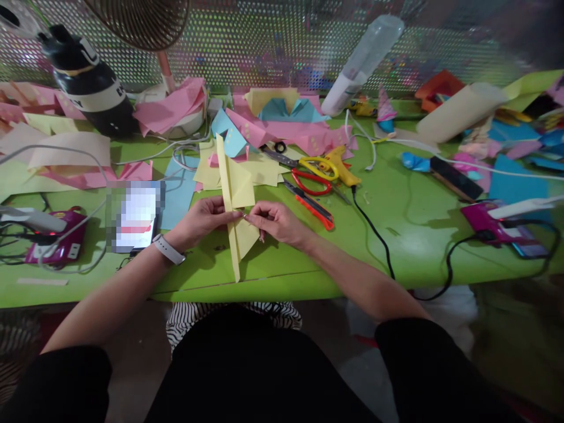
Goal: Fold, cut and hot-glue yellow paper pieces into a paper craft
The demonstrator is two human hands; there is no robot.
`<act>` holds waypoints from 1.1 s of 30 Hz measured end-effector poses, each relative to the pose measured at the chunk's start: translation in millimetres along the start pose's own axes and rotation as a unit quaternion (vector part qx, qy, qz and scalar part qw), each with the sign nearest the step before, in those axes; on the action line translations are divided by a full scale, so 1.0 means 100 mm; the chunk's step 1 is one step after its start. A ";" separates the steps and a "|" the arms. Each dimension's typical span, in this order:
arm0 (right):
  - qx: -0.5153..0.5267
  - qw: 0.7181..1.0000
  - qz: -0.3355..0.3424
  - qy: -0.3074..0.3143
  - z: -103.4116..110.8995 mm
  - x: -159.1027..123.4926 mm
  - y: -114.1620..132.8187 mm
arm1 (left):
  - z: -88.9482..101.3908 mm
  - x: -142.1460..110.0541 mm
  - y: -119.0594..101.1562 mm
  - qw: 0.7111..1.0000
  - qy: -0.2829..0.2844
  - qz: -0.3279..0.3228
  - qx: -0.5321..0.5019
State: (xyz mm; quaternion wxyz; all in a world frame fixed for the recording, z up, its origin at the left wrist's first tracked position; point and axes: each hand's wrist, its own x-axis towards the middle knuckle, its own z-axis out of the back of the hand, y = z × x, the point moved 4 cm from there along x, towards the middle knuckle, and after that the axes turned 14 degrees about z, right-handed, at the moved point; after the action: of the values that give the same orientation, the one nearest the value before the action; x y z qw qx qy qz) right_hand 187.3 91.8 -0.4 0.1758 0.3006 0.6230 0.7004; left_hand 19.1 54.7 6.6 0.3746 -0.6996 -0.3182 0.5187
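Note:
A folded yellow paper sheet (235, 194) stands on edge over the green table (396, 235), with a long creased strip running from far to near. My left hand (205, 218), with a white watch on its wrist, pinches the paper from the left at its middle. From the right my right hand (275, 222) pinches the same fold, fingertips almost meeting the left hand's. Both hands are closed on the paper.
Red-handled scissors (311, 182), a yellow glue gun (339, 164) with a black cord and an orange box cutter (312, 205) lie just right of the hands. Pink, blue and yellow paper scraps cover the back. A phone (134, 216) and purple device (57, 241) sit left; a black bottle (90, 82) stands far left.

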 end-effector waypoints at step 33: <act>-0.093 0.994 -0.008 -0.058 0.10 -0.01 0.15 | 0.06 0.00 -0.02 1.000 -0.020 -0.010 -0.005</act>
State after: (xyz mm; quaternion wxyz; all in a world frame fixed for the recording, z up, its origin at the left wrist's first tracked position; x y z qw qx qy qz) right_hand 196.2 96.4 14.9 0.2449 0.3177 0.5461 0.7354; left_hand 12.9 56.9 6.6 0.3698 -0.6876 -0.3355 0.5271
